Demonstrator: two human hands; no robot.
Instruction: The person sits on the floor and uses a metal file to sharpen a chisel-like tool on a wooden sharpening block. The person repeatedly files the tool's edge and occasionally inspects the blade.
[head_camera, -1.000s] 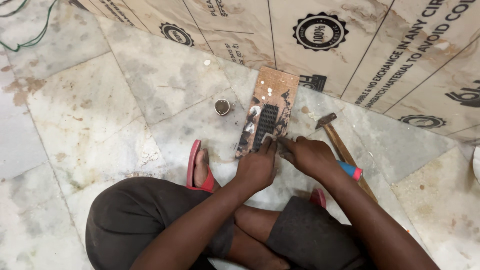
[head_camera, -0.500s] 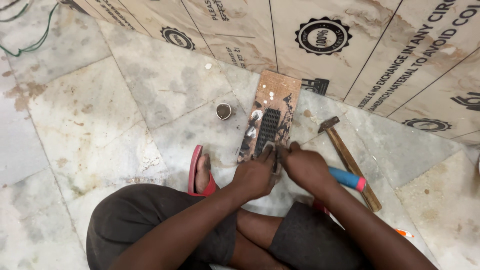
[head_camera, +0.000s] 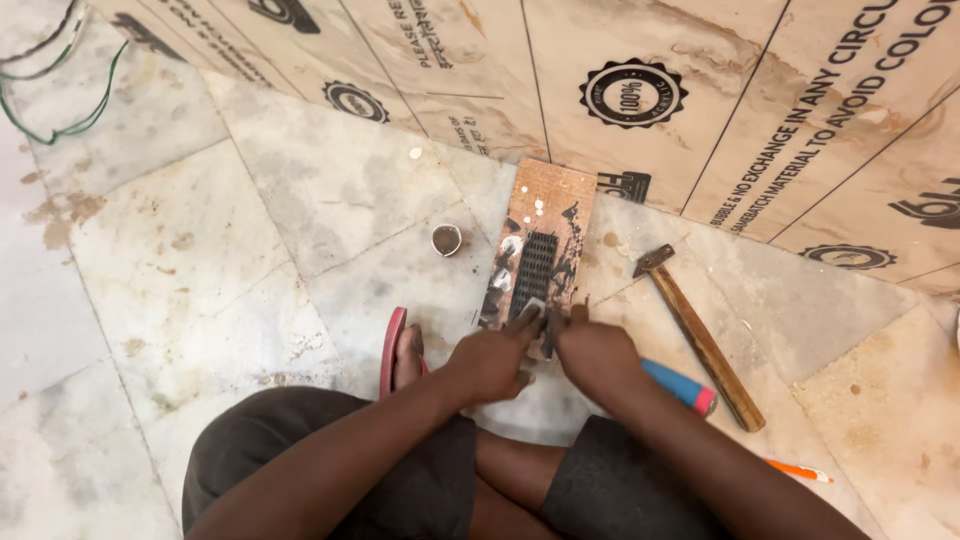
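I sit cross-legged on the pale marble tile floor, and both my hands meet at the near end of the narrow, paint-stained wooden board lying flat in front of me. On that board lies a black, ribbed rectangular grille, running lengthwise along its near half.

My left hand has its grip pinched narrow on a small pale grey piece at the near end of the grille. My right hand is closed just beside it, seemingly around a thin dark tool, though from here I cannot tell exactly what it is.

As far as I can judge, the work is under way and not finished: the grille sits in place on the board, and both hands are busy at its near end, with the rest of it untouched by them.

A wooden-handled hammer lies to the right of the board, apart from my hands. A blue-handled tool with a pink end sticks out from under my right forearm. A small round metal cap sits left of the board, and printed brown plywood sheets lie along the far edge of the floor.
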